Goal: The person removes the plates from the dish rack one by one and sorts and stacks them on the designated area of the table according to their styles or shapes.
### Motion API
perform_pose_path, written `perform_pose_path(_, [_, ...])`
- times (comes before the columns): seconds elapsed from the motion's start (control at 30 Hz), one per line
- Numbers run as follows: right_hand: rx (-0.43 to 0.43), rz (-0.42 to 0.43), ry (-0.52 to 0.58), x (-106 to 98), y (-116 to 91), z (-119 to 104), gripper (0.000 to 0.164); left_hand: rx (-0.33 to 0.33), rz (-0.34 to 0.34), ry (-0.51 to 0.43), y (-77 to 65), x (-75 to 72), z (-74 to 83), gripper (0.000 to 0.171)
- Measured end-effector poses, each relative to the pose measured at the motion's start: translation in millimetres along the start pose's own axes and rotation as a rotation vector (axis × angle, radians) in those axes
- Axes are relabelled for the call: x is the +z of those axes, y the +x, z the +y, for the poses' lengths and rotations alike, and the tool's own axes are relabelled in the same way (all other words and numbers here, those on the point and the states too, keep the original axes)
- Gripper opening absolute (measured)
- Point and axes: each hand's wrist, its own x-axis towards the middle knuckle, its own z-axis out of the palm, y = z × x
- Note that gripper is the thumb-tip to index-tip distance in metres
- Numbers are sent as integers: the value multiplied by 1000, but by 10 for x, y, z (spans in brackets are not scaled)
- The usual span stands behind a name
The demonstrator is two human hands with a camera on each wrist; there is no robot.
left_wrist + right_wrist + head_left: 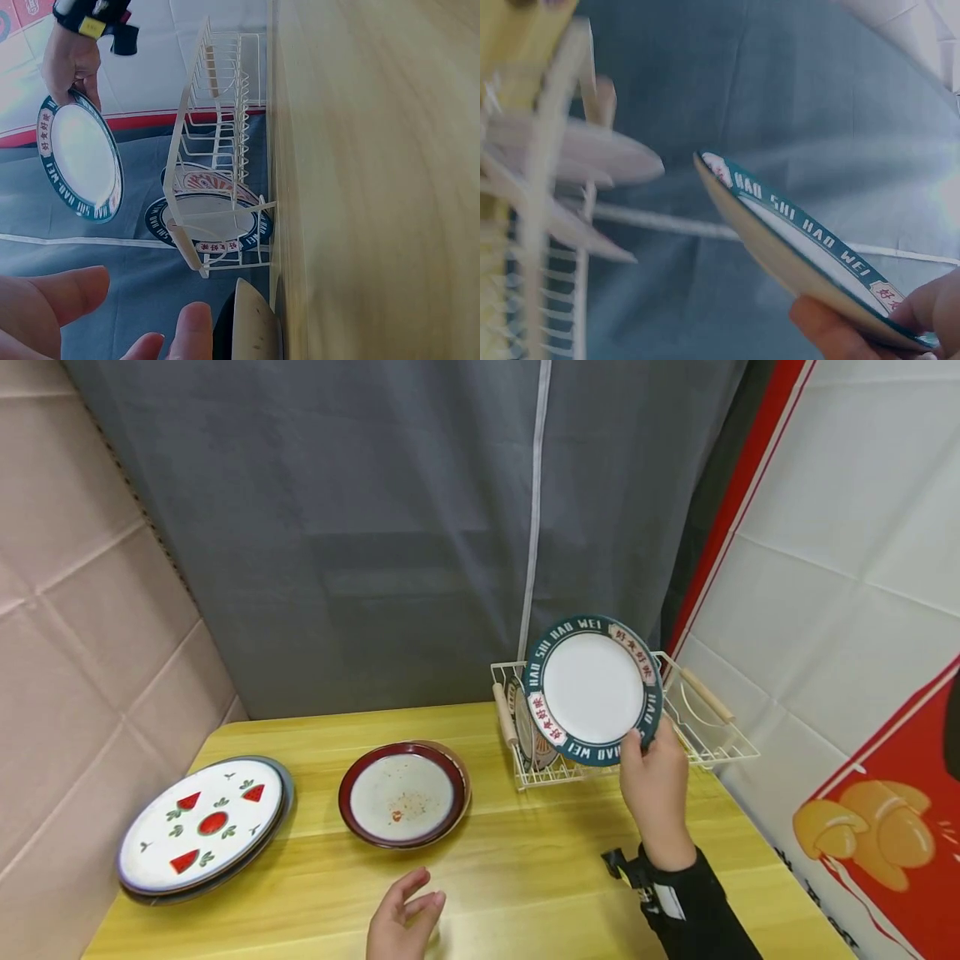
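My right hand point(660, 789) grips the lower right rim of a white plate point(592, 687) with a green lettered border, thumb on its front face. It holds the plate tilted up, above and in front of a cream wire dish rack point(707, 695). In the left wrist view, a lettered plate point(210, 217) and a patterned one stand at one end of the rack. My left hand point(405, 917) is over the table's front, fingers loosely bent and holding nothing. Just beyond it lies a red-rimmed plate point(401, 797), stained with crumbs, on top of a brownish one.
At the table's left is a stack topped by a white plate point(213, 822) with watermelon pictures, darker plates beneath. A grey curtain point(375, 527) hangs behind the wooden table point(525, 893). Cloth-covered walls rise on both sides, the right one close to the rack.
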Motion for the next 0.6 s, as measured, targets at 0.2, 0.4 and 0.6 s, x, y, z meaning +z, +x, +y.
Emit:
perform_pose_path(0.2, [199,-201,147,18,-297,79,45,12,-42,-4,31,6,-50,50])
perform_pose_path(0.4, [373,-424,275,168,-609,161,49,-5,-69,4,23,77,224,50])
perform_pose_path(0.6, [560,-567,434,355,-923,260,48,-63,-115,-45,72,75,37,52])
